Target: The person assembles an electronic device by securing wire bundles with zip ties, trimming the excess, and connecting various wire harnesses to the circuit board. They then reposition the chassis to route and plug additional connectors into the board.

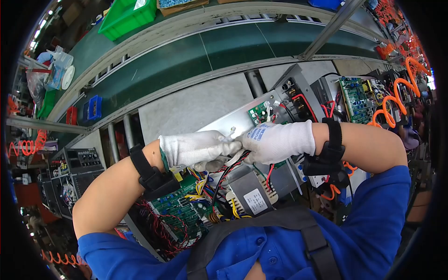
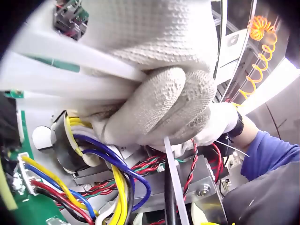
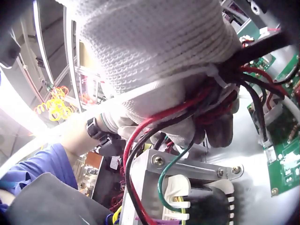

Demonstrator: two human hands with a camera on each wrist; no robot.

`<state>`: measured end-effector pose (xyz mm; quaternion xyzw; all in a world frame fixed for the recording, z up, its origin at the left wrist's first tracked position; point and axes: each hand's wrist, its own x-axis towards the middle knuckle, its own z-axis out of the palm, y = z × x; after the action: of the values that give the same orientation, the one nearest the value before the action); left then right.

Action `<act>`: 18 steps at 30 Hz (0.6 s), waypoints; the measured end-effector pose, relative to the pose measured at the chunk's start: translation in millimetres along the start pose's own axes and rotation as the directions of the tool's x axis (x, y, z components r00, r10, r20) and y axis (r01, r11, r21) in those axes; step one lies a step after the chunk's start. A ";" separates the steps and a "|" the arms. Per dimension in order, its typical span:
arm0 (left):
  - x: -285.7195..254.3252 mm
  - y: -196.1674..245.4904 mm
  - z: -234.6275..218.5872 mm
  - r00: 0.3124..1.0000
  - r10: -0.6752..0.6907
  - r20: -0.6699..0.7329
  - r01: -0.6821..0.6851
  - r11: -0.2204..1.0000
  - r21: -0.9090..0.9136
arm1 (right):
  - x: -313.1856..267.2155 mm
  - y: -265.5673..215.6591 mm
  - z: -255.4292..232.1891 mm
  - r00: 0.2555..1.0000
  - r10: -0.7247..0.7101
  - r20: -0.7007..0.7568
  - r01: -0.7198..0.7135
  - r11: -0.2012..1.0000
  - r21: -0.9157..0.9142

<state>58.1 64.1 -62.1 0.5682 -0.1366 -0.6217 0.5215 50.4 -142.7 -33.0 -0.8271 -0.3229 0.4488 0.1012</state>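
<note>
- The wire bundle [image 3: 220, 93], black and red leads gathered above the transformer [image 1: 249, 192], sits between both gloved hands over the open chassis [image 1: 224, 126], near the middle of the head view. A white cable tie [image 3: 213, 75] wraps the bundle; its loose tail [image 2: 174, 183] hangs down beside the twisted red-and-black pairs [image 2: 150, 165].
- The left hand [image 1: 198, 148] has its fingers curled tight around the tie strap and part of the bundle. The right hand [image 1: 279, 141] is closed on the bundle from the opposite side, the fingertips of both hands touching.
- Risk: over-tightening. A hard pull on the strap can crush the insulation of the thinner leads, judged from how closely the tie already bites into the bundle.
- Risk: trapped wire. The green lead [image 3: 166, 180] and the red lead [image 3: 136, 140] run just beside the bundle; either can be caught under the strap unintentionally and end up taut against the transformer bracket [image 3: 187, 164].
- Risk: connector strain. The yellow and blue leads [image 2: 117, 183] run to a white connector [image 2: 22, 176] on the green circuit board [image 1: 179, 210]; a sideways tug on the bundle can unseat it.
- Risk: slipping grip. If a glove slides off the strap, a hand can strike the small board [image 1: 260, 112] mounted on the chassis wall.
- Other units [image 1: 359, 98] stand well apart on the desk, beside the green conveyor belt [image 1: 186, 56].
</note>
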 end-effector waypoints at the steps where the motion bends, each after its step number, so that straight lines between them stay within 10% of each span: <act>1: 1.0 1.6 1.2 0.999 -0.038 -0.017 0.036 0.994 -0.100 | -0.1 1.0 0.8 1.000 0.002 -0.004 -0.002 1.000 -0.001; 4: 2.2 20.1 10.9 0.982 -0.159 -0.104 0.180 0.953 0.245 | 4.8 6.1 4.7 0.998 -0.049 -0.027 0.051 0.998 0.046; 7: 10.2 12.1 15.0 0.992 0.056 -0.109 -0.025 0.964 0.265 | 10.5 5.3 4.5 0.994 -0.094 0.062 0.098 0.993 -0.067; 8: 5.5 15.6 14.1 0.972 -0.181 -0.153 0.211 0.954 0.212 | 10.2 4.6 4.8 0.995 -0.081 0.053 0.085 0.993 -0.085; 10: 8.2 7.8 13.7 0.975 -0.131 -0.180 0.173 0.953 0.249 | 6.9 4.7 3.8 0.997 -0.065 0.051 0.070 0.992 -0.110; 13: 13.8 -10.6 13.4 0.970 -0.015 -0.243 0.091 0.948 0.306 | -12.7 3.9 -4.6 0.986 -0.057 -0.159 0.061 0.998 0.023; 15: 12.8 -10.0 14.3 0.955 0.068 -0.290 0.029 0.949 0.315 | -30.4 -2.4 -17.3 0.794 -0.310 -0.523 0.315 0.945 -0.082; 18: 0.5 13.0 20.0 0.963 -0.093 -0.254 0.152 0.963 0.224 | -37.4 -14.9 -0.9 0.952 -0.131 -0.277 0.130 0.991 -0.023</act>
<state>47.7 49.8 -46.2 0.7060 -0.1114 -0.5580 0.4215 30.0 -154.6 -0.4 -0.8590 -0.3603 0.3198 0.1732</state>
